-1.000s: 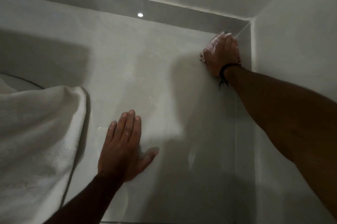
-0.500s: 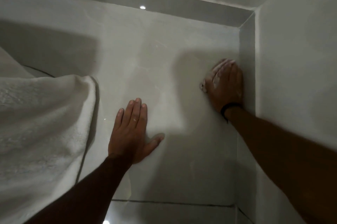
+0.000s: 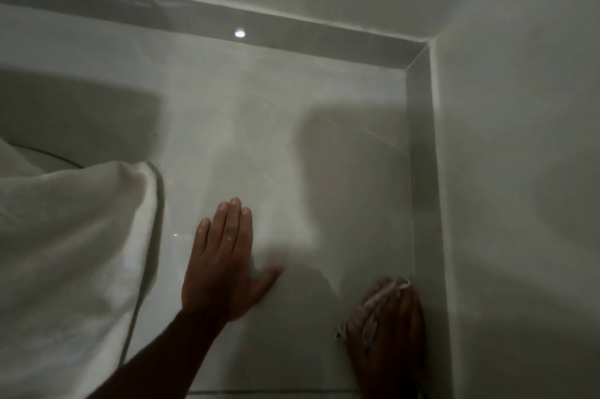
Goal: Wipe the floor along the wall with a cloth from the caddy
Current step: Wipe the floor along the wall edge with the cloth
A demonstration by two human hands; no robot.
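1. Right hand (image 3: 391, 320) now low at the right edge of the view, pressed flat on the pale cloth (image 3: 373, 304) against the floor (image 3: 292, 145); half a second ago higher up the same wall line, a second ago right in the far corner. Drawn back along the skirting (image 3: 422, 171) toward the camera.
2. Fingers of that hand spread over the cloth and bearing down on it, not curled round it; bits of cloth showing between the fingers, at the fingertips, and in a frayed corner by the thumb side. Cloth touching the floor just beside the base of the right wall (image 3: 519, 171).
3. Left hand (image 3: 224, 262) flat on the floor, palm down, fingers together and thumb out to the side, holding nothing. Much the same pose and place as in both earlier views.
4. White towel (image 3: 71, 252) bunched at the left edge, just beside the left hand but apart from it; unchanged.
5. Glossy grey floor tile with a small bright light reflection (image 3: 239, 32) near the far skirting; a grout line across the bottom.
6. No brand, label or writing to be read anywhere.
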